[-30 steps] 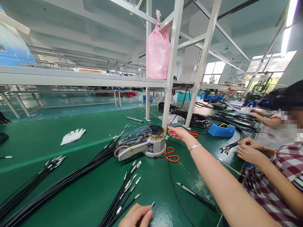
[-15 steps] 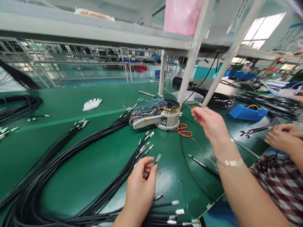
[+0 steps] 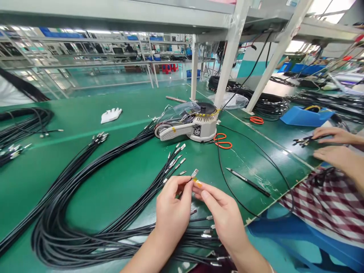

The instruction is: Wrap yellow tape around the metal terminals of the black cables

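Observation:
My left hand (image 3: 174,201) pinches a black cable just below its metal connector (image 3: 195,173), which points up and away. My right hand (image 3: 223,212) is closed on a short piece of amber tape (image 3: 198,183), held against the cable right by the connector. Both hands meet over the front of the green bench. Under and beside them runs a bundle of black cables (image 3: 136,210) with silver connector ends. Beyond the hands stands a round tape dispenser (image 3: 203,123) with a black wheel and a clear cover.
Orange-handled scissors (image 3: 224,145) lie beside the dispenser, a black utility knife (image 3: 247,182) nearer the right edge. A white glove (image 3: 111,115) rests at the back left. At right, a co-worker's hands (image 3: 335,142) hold cables near a blue bin (image 3: 305,115). Metal posts rise from the bench.
My right hand has come from near the dispenser down to my left hand, bringing the tape to the cable. The view has tilted downward. The co-worker's hands have shifted.

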Motion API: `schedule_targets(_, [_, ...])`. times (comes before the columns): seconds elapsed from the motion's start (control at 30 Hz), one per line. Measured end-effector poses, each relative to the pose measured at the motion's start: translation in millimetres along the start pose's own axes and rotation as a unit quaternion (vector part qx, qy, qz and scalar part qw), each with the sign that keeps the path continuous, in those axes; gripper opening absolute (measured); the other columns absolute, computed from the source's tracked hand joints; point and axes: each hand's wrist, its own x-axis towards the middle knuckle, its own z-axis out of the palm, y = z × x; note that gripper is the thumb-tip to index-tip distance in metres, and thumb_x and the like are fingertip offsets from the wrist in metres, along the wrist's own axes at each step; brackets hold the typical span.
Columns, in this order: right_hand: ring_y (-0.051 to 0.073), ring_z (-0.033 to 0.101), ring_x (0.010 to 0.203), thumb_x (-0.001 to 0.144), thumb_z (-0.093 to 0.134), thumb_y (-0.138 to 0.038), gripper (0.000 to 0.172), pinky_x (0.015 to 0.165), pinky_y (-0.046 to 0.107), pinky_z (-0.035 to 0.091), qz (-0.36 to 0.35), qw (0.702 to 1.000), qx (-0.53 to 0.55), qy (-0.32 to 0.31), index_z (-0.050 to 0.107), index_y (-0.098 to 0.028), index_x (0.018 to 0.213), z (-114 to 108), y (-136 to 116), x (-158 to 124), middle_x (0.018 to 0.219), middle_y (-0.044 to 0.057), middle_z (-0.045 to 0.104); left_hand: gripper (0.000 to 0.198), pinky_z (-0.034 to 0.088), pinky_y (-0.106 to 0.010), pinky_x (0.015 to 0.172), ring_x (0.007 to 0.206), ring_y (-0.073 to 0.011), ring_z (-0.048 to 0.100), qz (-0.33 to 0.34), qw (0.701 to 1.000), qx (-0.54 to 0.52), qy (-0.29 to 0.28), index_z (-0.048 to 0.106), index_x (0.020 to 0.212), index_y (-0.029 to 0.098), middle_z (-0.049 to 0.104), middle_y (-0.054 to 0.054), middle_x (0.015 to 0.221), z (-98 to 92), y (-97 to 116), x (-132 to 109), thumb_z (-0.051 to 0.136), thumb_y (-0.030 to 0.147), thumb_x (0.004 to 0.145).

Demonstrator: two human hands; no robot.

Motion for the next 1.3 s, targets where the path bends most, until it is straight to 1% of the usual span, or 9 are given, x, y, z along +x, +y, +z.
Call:
schedule_targets(0.13, [0.025,0.066,0.102,0.083,0.062,-0.039,0.029,0.095,0.043,0.051,-0.002,1.0,-0.011,0.007,0.072,-0.022,0.105,3,-5,-1,0.114,0.007,0.069,0.006,0.052,-0.022,0.064,0.067,-0.011,0.064,0.03,1.0,0.001,-0.001,0.062,0.081,0.02,0.067,0.001,0.076,-1.2,-4,-2,0.058,0.023,0.083])
schedule_targets(0.3, [0.025,0.068,0.096,0.082,0.062,-0.04,0.03,0.091,0.043,0.053,-0.008,0.999,-0.047,0.013,0.072,-0.023,0.103,4,-13,1,0.107,0.007,0.072,0.012,0.052,-0.022,0.067,0.074,-0.0116,0.064,0.106,0.994,0.017,-0.017,0.065,0.085,0.021,0.067,0.0,0.079,-5.0,-4,-2,0.054,0.016,0.085])
schedule_targets(0.43, [0.025,0.068,0.096,0.083,0.06,-0.039,0.029,0.091,0.042,0.053,-0.009,0.998,-0.061,0.004,0.072,-0.022,0.104,1,-14,1,0.105,0.007,0.073,0.016,0.051,-0.021,0.065,0.073,-0.0107,0.063,0.151,0.988,0.037,-0.009,0.067,0.088,0.021,0.066,-0.001,0.08,-6.3,-1,-1,0.053,0.014,0.086])
schedule_targets(0.53, [0.025,0.068,0.097,0.083,0.06,-0.039,0.029,0.091,0.042,0.053,-0.008,0.998,-0.06,0.0,0.072,-0.021,0.104,1,-14,1,0.103,0.007,0.073,0.017,0.051,-0.02,0.065,0.073,-0.0101,0.063,0.155,0.987,0.036,-0.003,0.068,0.09,0.022,0.066,-0.001,0.082,-6.0,-2,-1,0.054,0.014,0.085])
schedule_targets(0.7, [0.026,0.068,0.097,0.082,0.062,-0.042,0.031,0.091,0.043,0.053,-0.006,0.999,-0.049,0.007,0.072,-0.021,0.102,2,-16,2,0.103,0.008,0.073,0.017,0.051,-0.02,0.064,0.073,-0.0103,0.063,0.14,0.989,0.043,0.005,0.069,0.092,0.023,0.066,-0.001,0.085,-5.6,-3,-2,0.055,0.015,0.085])
schedule_targets(0.87, [0.026,0.068,0.098,0.082,0.062,-0.043,0.031,0.09,0.043,0.054,-0.008,0.999,-0.046,0.007,0.073,-0.021,0.101,3,-16,3,0.102,0.008,0.073,0.017,0.051,-0.019,0.062,0.071,-0.0102,0.063,0.153,0.987,0.038,0.012,0.069,0.092,0.023,0.066,0.0,0.084,-5.2,-1,-1,0.057,0.015,0.084])
schedule_targets(1.03, [0.026,0.068,0.098,0.082,0.062,-0.042,0.03,0.09,0.042,0.053,-0.008,0.999,-0.043,0.005,0.073,-0.022,0.101,2,-15,4,0.101,0.008,0.074,0.021,0.051,-0.019,0.065,0.074,-0.0096,0.063,0.159,0.986,0.043,0.01,0.069,0.097,0.024,0.066,0.0,0.087,-4.5,-4,-1,0.057,0.013,0.084])
schedule_targets(1.23, [0.025,0.068,0.097,0.082,0.062,-0.04,0.029,0.09,0.041,0.053,-0.004,0.999,-0.042,0.004,0.073,-0.02,0.1,1,-15,8,0.101,0.008,0.074,0.023,0.052,-0.022,0.071,0.08,-0.0115,0.064,0.156,0.986,0.055,0.008,0.068,0.103,0.023,0.066,-0.002,0.093,-4.1,-4,-1,0.057,0.014,0.085])
schedule_targets(1.3, [0.025,0.068,0.097,0.083,0.061,-0.04,0.03,0.091,0.041,0.053,-0.002,0.999,-0.041,0.002,0.072,-0.02,0.101,1,-15,8,0.102,0.008,0.073,0.022,0.052,-0.022,0.07,0.08,-0.012,0.064,0.156,0.986,0.065,0.011,0.067,0.103,0.022,0.067,-0.002,0.093,-3.9,-3,-1,0.057,0.015,0.085])
